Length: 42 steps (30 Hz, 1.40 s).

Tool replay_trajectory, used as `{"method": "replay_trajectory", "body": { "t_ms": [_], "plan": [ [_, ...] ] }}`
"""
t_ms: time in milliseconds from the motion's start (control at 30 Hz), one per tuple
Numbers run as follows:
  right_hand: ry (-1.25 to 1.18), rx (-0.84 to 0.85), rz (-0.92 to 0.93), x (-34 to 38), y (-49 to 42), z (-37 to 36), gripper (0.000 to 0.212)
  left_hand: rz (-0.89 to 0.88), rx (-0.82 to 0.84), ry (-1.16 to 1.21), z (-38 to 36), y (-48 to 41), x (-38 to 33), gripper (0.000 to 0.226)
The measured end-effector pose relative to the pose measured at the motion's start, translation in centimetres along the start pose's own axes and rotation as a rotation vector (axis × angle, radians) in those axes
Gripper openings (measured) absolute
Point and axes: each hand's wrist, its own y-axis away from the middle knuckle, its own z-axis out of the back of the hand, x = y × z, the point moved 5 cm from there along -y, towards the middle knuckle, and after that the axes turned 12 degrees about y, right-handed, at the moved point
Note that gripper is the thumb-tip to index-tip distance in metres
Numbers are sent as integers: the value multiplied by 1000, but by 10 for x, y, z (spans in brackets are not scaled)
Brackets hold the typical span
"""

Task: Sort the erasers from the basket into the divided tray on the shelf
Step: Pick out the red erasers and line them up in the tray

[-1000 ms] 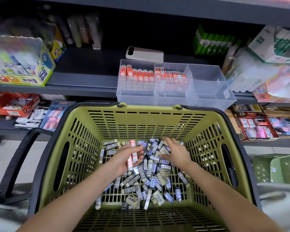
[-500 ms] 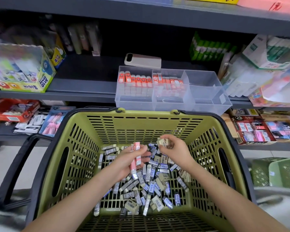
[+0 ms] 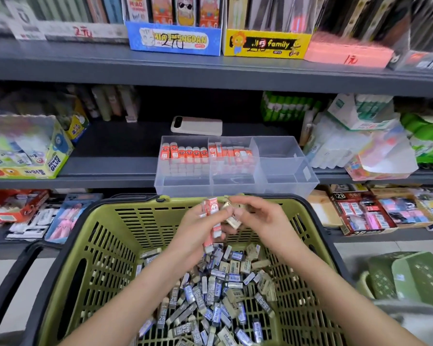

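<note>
Hovering over the far rim of the basket (image 3: 140,221), both hands are seen close together, with the clear divided tray (image 3: 185,186) at twelve o'clock, just beyond. Orange-sleeved erasers (image 3: 211,207) are clamped in the left hand (image 3: 198,233). Beige erasers (image 3: 234,222) are pinched by the right hand (image 3: 260,218), their count hidden by fingers. The loose pile of erasers (image 3: 223,290) at six o'clock is ringed by slotted green plastic walls.

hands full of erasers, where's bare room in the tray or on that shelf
In the clear plastic divided tray, the right compartment is bare. Front strips are free in the left and middle compartments, ahead of the orange-sleeved erasers packed at the back. The dark shelf lies bare between tray and the yellow glue box.
</note>
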Motion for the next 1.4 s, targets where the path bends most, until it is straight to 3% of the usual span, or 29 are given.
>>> {"method": "replay_trajectory", "body": {
  "t_ms": [167, 300, 400, 500, 600, 700, 900, 967, 1033, 1100, 1233, 1400],
  "plan": [
    [-85, -280, -36, -3, -33, 67, 21, -58, 6, -35, -23, -15, -25, 28],
    [285, -406, -109, -11, -85, 119, 11, -113, -39, -27, -28, -30, -45, 25],
    [773, -303, -153, -15, -122, 126, 18, -154, -107, 18, -28, -43, -58, 37],
    [935, -50, -165, -23, -146, 113, 19, -184, -145, 61, -28, -55, -70, 41],
    [838, 124, -140, -31, -153, 104, 15, -202, -165, 54, -27, -67, -77, 39],
    [721, 141, -145, -41, -154, 104, 17, -208, -180, 45, -27, -76, -80, 42],
    [716, 170, -194, -53, -144, 104, 28, -204, -205, -14, -26, -84, -77, 41],
    [828, 133, -159, -44, -141, 104, 32, -200, -202, -17, -27, -85, -77, 34],
    [886, -33, -52, -24, -134, 106, 35, -204, -187, -7, -30, -85, -79, 33],
    [698, -125, 57, 4, -120, 102, 32, -214, -156, -4, -34, -85, -81, 33],
    [570, -21, 80, 32, -100, 75, 30, -219, -104, 46, -46, -84, -79, 29],
    [-62, -171, -5, 27, -99, 86, 11, -215, -54, 1, -57, -83, -79, 37]
  ]
}}
